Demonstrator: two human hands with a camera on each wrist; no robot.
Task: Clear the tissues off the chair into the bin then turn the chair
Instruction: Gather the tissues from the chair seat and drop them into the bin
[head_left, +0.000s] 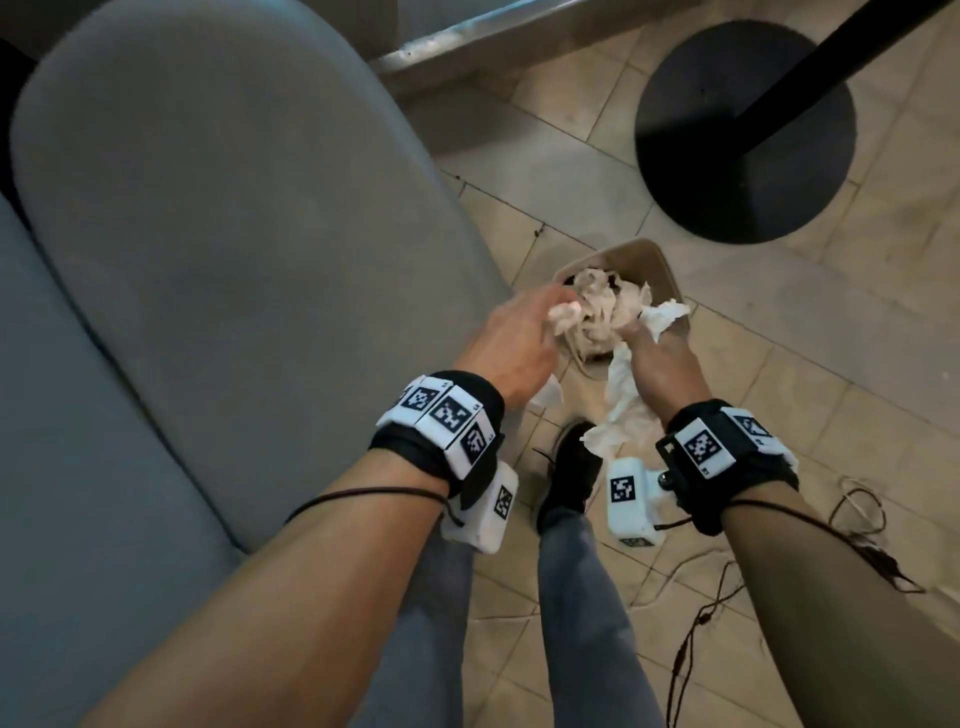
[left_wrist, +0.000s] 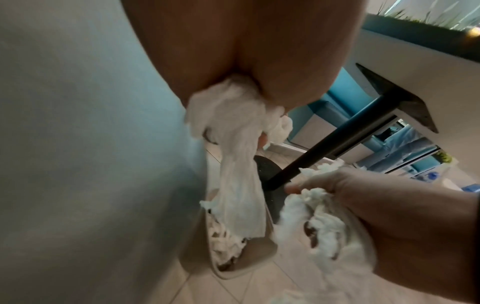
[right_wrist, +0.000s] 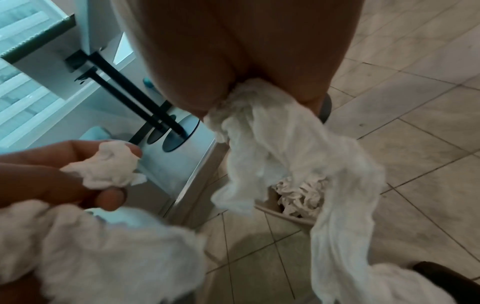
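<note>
The left hand (head_left: 511, 338), at the middle of the head view, has its grip clenched round a wad of tissues (head_left: 201, 316), with a longer tail of paper hanging from under the palm in the left wrist view. The right hand (head_left: 660, 358), just right of it, likewise clutches tissues (head_left: 626, 400), a long strip trailing down toward the lower middle of the frame. Both loads hang with their long axis roughly vertical. The bin (head_left: 652, 260) sits on the tiled floor (head_left: 779, 415) directly beyond and below the 2 hands, already heaped with crumpled paper, so the drop is straight down and slightly forward; the 2 hands look about equally near its mouth. Both forearms reach in from the bottom of the frame, wrists bent downward, knuckles up. The chair (head_left: 208, 208) fills the left half of the head view, its grey seat showing no tissues where visible. Judged from this, letting go comes next, and the trailing strip on the right may fall outside the rim
</note>
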